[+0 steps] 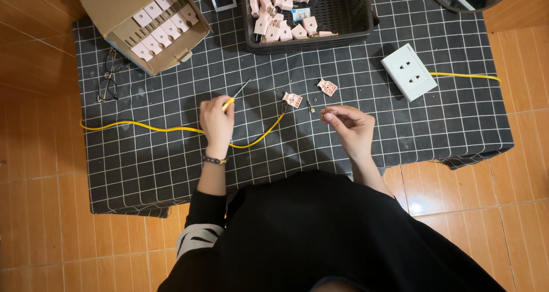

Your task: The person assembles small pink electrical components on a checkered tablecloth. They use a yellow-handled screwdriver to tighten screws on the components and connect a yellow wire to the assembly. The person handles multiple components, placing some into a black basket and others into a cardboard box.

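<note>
Nearest the person, the left hand is closed around a yellow-handled screwdriver, its thin shaft pointing up and away over the black checked cloth that covers the worktop. The right hand has its fingertips pinched together on something too small to make out. A yellow cable runs from the left edge of the cloth, passes under the left hand and curves up to an open pink plug half lying between the two hands; a small dark screw lies just beside it, and a second pink plug piece lies a little farther on. To the right sits a white socket block with a yellow lead. At the left lie black glasses. Farthest off are a cardboard box of pink plugs and a black basket holding more.
</note>
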